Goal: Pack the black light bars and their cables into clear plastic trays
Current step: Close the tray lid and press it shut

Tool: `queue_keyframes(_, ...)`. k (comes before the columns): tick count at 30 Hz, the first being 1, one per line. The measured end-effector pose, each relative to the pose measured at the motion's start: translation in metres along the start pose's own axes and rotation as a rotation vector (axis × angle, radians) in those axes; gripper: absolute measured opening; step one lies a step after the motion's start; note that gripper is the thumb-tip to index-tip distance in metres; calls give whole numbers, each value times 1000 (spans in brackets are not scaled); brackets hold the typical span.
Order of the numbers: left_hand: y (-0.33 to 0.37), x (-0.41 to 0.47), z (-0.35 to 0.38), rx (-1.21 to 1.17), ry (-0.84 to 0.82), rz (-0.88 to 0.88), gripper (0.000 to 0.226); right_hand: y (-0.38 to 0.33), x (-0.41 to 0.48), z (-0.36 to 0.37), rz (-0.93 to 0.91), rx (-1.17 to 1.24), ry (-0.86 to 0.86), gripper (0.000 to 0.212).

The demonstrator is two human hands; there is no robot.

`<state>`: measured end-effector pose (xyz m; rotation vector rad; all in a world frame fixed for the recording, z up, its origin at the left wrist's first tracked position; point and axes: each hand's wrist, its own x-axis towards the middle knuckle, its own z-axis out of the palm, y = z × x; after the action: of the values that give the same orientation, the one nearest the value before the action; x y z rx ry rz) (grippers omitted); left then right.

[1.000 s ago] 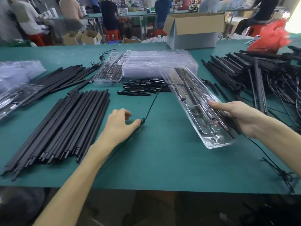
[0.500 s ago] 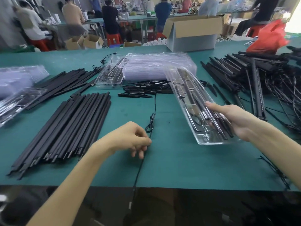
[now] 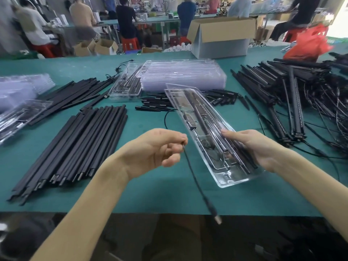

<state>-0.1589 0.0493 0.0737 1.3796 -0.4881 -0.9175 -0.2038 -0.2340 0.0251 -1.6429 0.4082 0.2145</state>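
L hand (image 3: 158, 147) half-closed: thumb + forefinger pinch 1 black cable (image 3: 195, 182), other fingers loosely curled. Cable's plug end hangs past the near edge of the table (image 3: 131, 194). R hand (image 3: 250, 147) grasps 1 clear tray (image 3: 231, 178) by its right side, thumb on top, tray tilted over table centre w/ 1 light bar (image 3: 199, 113) inside. Far centre: 1 stack of empty trays (image 3: 182, 76), 1 filled tray (image 3: 126, 85) just left of it. Loose bars near left (image 3: 79, 144) & far right (image 3: 282, 87): too many to count.

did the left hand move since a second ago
Yes: the left hand, pinching the cable, has shifted right, away from the row of black bars, toward the clear tray.
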Motion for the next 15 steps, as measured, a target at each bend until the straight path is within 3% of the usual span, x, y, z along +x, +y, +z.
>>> queue_keyframes(4, -1, 20, -4, -240, 257, 37, 12, 2, 1, 6, -12, 49, -47, 62)
queue_keyframes(8, -4, 33, -11, -532, 322, 159, 17, 5, -2, 12, -13, 51, -55, 79)
queue_keyframes(15, -9, 50, -3, -503, 433, 311, 18, 13, -2, 17, -87, -12, -52, 81)
